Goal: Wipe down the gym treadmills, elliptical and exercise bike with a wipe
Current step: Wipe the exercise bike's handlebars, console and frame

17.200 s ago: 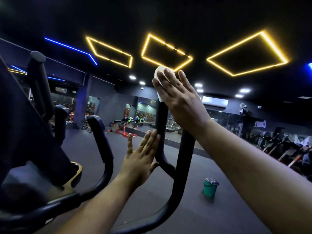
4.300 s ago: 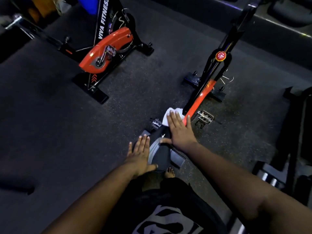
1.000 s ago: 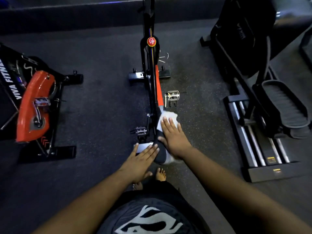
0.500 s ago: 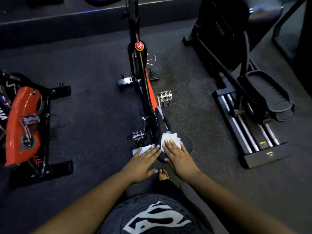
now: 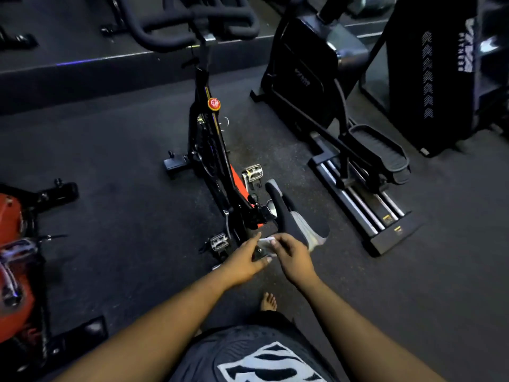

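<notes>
— Just behind the saddle (image 5: 292,216) of the exercise bike (image 5: 212,161): both hands meet on the wipe (image 5: 267,242). Right hand (image 5: 293,256) pinches it; left hand (image 5: 243,257) reaches in with straight fingers, touching its near edge.

— Progress?

— Bike in hand, handlebars (image 5: 187,26) beyond the grip likely left. The elliptical (image 5: 344,128), right of the hands, shows nothing either way. No treadmill surely in view.

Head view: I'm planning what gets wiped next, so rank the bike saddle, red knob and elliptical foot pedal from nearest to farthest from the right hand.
1. Bike saddle, just beyond the right hand.
2. Elliptical foot pedal, off to the right.
3. Red knob, ahead, up the frame.
</notes>
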`<state>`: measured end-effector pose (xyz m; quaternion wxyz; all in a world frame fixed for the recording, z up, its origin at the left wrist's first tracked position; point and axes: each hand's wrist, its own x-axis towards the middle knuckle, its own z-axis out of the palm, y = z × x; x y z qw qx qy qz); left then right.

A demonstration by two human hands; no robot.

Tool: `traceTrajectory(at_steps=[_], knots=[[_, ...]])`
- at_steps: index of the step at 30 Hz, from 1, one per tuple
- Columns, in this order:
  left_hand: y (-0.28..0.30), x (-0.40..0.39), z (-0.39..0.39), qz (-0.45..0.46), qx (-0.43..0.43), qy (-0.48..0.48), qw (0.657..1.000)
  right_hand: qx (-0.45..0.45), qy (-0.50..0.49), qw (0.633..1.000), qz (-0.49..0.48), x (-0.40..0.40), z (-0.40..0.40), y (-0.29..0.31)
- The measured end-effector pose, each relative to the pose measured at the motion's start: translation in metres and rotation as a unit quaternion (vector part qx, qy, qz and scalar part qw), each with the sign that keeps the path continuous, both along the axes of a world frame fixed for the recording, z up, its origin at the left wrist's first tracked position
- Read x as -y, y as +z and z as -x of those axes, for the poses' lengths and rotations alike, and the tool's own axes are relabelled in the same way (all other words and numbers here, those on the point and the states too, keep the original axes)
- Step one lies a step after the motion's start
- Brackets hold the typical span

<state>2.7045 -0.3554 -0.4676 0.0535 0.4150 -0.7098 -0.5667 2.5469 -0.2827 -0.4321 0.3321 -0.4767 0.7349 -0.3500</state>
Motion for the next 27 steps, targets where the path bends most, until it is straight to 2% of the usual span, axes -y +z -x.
traceTrajectory(at_steps=[1, 3, 7, 9, 12, 15, 21, 27], knots=[[0.007, 0.005, -0.009, -0.032, -0.031, 0.029, 0.999, 0.06, -0.028, 0.998, -0.004, 0.004, -0.012, 0.006], [0.018, 0.014, -0.021, -0.075, -0.085, 0.075, 0.991, 0.124, -0.07, 0.99, 0.002, 0.012, -0.03, 0.014], [0.034, 0.041, -0.041, -0.065, -0.097, 0.132, 0.984, 0.24, -0.147, 0.96, 0.006, 0.031, -0.046, 0.025], [0.045, 0.057, -0.047, -0.073, -0.101, 0.162, 0.979, 0.273, -0.14, 0.952, 0.0, 0.047, -0.049, 0.025], [0.058, 0.081, -0.056, -0.07, -0.11, 0.189, 0.973, 0.335, -0.076, 0.939, -0.012, 0.072, -0.054, 0.024], [0.066, 0.105, -0.069, -0.072, -0.116, 0.227, 0.964, 0.348, -0.03, 0.937, -0.01, 0.103, -0.065, 0.016], [0.069, 0.155, -0.096, -0.09, -0.125, 0.3, 0.942, 0.354, -0.019, 0.935, -0.004, 0.169, -0.082, 0.021], [0.081, 0.222, -0.104, -0.002, -0.145, 0.322, 0.935, 0.328, -0.026, 0.944, 0.021, 0.23, -0.091, 0.043]])
